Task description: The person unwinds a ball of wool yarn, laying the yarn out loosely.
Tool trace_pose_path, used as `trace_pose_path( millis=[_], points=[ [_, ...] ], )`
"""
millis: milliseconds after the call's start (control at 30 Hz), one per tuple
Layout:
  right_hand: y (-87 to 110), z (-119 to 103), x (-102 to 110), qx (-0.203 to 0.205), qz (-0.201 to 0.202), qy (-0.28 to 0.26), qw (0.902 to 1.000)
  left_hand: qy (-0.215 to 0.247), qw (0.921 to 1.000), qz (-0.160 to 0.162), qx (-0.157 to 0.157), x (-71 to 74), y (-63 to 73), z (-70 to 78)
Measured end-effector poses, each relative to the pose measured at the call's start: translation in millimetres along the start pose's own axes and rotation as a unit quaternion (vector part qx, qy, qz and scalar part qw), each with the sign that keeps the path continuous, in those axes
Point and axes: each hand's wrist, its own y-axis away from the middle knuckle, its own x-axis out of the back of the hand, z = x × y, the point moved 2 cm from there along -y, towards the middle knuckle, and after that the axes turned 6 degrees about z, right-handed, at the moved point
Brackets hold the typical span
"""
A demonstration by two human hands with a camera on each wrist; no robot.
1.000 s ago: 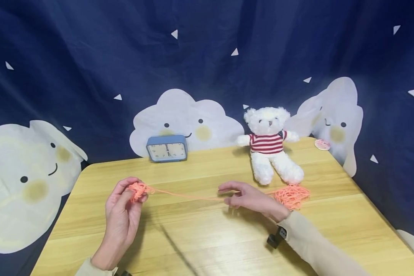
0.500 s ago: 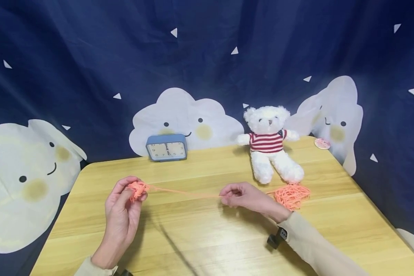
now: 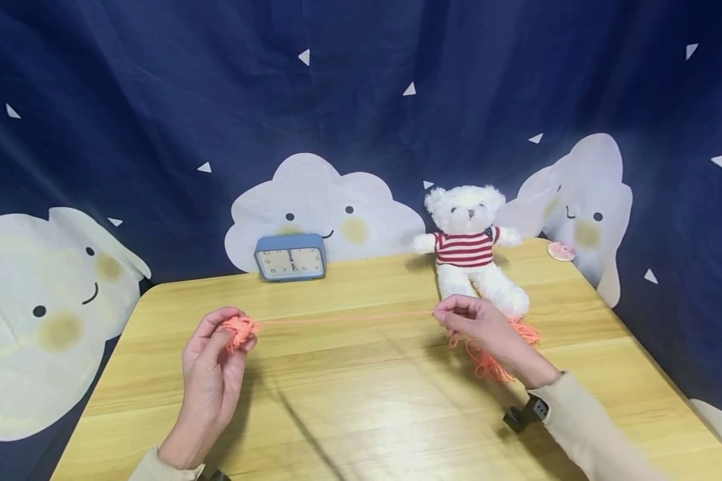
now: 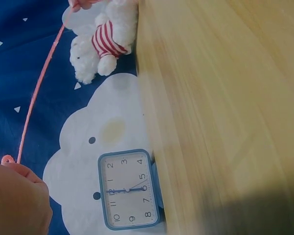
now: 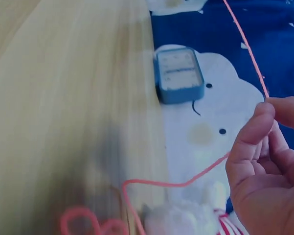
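Note:
In the head view my left hand (image 3: 213, 374) holds a small wound bundle of orange-pink yarn (image 3: 241, 331) between thumb and fingers, raised over the table. A taut yarn strand (image 3: 349, 317) runs from it to my right hand (image 3: 487, 331), whose thumb and fingertips pinch it. Behind that hand, a loose yarn heap (image 3: 490, 364) lies on the table, partly covered by the hand. In the right wrist view the slack strand (image 5: 181, 184) leaves my right hand and bends down toward loops (image 5: 80, 215) of yarn.
A white teddy bear (image 3: 466, 247) in a striped shirt sits just beyond the right hand. Toward the back left stands a blue clock (image 3: 291, 258). A pink round disc (image 3: 561, 251) lies near the back right corner of the wooden table (image 3: 337, 414). A dark blue curtain (image 3: 361, 100) hangs behind.
My right hand has gone from loose fingers to pinching the yarn, then moved right and up, drawing the strand longer and tight. Part of the heap has shifted. My left hand stays in place.

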Motion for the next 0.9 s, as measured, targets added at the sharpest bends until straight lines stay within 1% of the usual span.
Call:
trace_pose_path(
  millis=[100, 200, 300, 367, 467, 567, 667, 800, 900],
  points=[
    [3.2, -2, 12, -0.002, 0.037, 0.000, 0.9993, -0.003, 1.0000, 0.001, 0.000, 1.0, 0.6, -0.1],
    [7.7, -1, 23, 0.001, 0.074, -0.016, 0.9971, -0.008, 1.0000, 0.004, 0.000, 1.8, 1.2, -0.5],
    [13.6, 3, 36, 0.002, 0.109, -0.046, 0.9930, -0.013, 0.9999, 0.008, 0.002, 2.7, 1.3, -1.1],
    [18.0, 7, 44, 0.000, 0.129, -0.080, 0.9885, -0.014, 0.9998, 0.010, 0.002, 3.3, 1.1, -1.7],
    [23.8, 14, 55, -0.003, 0.147, -0.136, 0.9797, -0.015, 0.9998, 0.014, 0.004, 3.9, 0.7, -2.4],
    [28.7, 21, 63, -0.014, 0.158, -0.171, 0.9725, -0.013, 0.9998, 0.015, 0.003, 4.1, 0.4, -2.6],
    [33.7, 27, 72, -0.025, 0.174, -0.178, 0.9682, -0.019, 0.9996, 0.020, 0.003, 3.9, 0.1, -2.5],
    [39.9, 34, 85, -0.027, 0.194, -0.186, 0.9628, -0.046, 0.9980, 0.042, 0.001, 2.9, -0.5, -3.3],
    [42.1, 36, 92, -0.024, 0.202, -0.182, 0.9619, -0.055, 0.9968, 0.057, -0.008, 2.7, -1.0, -4.2]
  ],
)
